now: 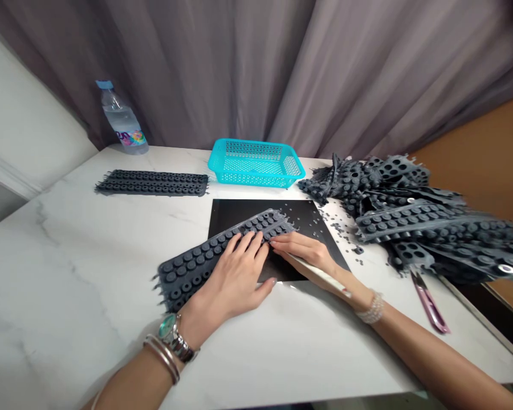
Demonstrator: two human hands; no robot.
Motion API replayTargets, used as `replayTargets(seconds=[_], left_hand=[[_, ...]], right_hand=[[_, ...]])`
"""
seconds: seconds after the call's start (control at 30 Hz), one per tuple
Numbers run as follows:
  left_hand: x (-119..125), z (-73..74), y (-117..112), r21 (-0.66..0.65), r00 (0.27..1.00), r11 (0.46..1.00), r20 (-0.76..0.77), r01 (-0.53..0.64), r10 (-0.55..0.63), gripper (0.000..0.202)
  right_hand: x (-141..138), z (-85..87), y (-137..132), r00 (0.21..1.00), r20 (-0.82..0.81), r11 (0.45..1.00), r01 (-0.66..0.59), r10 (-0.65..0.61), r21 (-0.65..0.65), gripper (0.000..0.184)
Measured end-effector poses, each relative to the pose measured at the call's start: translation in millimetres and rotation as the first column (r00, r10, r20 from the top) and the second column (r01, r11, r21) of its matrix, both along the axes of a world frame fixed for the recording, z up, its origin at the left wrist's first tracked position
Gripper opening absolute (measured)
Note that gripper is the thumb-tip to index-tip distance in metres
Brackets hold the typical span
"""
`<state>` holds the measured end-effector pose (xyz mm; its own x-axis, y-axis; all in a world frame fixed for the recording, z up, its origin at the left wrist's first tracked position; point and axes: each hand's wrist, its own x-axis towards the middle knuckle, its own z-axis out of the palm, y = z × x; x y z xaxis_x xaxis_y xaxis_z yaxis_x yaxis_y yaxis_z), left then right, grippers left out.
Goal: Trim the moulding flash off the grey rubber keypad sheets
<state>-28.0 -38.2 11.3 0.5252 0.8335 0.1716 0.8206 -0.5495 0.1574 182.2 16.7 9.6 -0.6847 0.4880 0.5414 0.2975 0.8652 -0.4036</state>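
Head view shows the left hand [233, 279] lying with fingers spread and unclenched on a grey moulded rubber button sheet [188, 279], and the right hand [301, 253] with extended fingertips touching its far end, the sheet lying partly over a black mat [235, 213] near the middle of the white marble table [68, 273].

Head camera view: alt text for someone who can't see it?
The left hand and right hand rest on a gray rubber strip of round studs over a black mat on a white table. More strips lie heaped right; a blue basket sits behind.
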Motion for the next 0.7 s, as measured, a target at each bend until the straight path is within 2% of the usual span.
replayTargets(seconds=[0.1,0.23,0.4,0.53,0.7], left_hand=[[0,1.7,1,-0.013,1.0,1.0,0.002,0.007,-0.007,0.06],[0,2.8,2,-0.018,1.0,1.0,0.006,0.013,-0.013,0.061],[0,2.2,2,-0.008,1.0,1.0,0.009,0.019,-0.019,0.058],[0,1.5,3,-0.004,1.0,1.0,0.0,0.019,-0.019,0.059],[0,0.8,3,-0.012,1.0,1.0,-0.002,0.023,-0.023,0.061]], right_hand=[[1,-0.8,2,0.999,0.027,0.998,-0.04,0.039,0.041,0.027],[6,-7.4,5,0.998,0.061,0.996,-0.034,0.029,0.083,0.027],[7,-14.1,9,0.972,0.232,0.98,-0.011,-0.036,0.199,0.029],[3,-8.1,9,0.917,0.385,0.929,-0.048,-0.106,0.368,0.031],[-2,1.4,11,0.874,0.475,0.886,-0.136,-0.104,0.444,0.035]])
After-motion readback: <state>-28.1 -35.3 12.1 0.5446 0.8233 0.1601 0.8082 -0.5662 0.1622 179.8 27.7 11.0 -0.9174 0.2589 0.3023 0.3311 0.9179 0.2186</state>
